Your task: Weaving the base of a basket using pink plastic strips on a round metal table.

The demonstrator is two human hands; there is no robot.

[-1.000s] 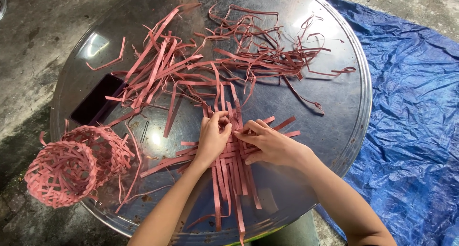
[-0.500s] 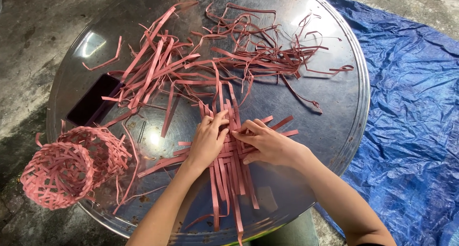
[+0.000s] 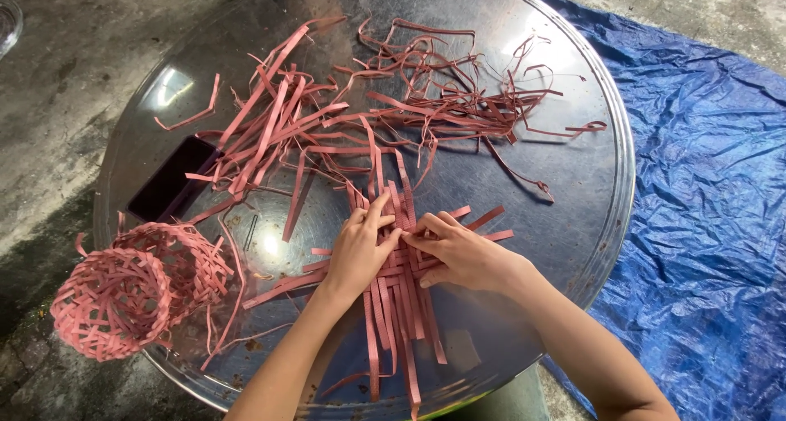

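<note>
- Left hand [image 3: 359, 257] stays flat on the woven pink strips [image 3: 401, 294], fingers spread, barely shifted since a second ago.
- Right hand [image 3: 463, 257] keeps pinching one strip, fingertips together.
- The weave lies on the round metal table [image 3: 573, 184], near edge; finished baskets [image 3: 135, 290] unmoved at left.

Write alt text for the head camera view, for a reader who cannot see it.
Two bare hands, left hand and right hand, press on a flat weave of pink strips on a round shiny metal table. Loose pink strips lie tangled beyond; two small woven pink baskets sit at the left edge, near a dark phone, with a blue tarp on the right.
</note>
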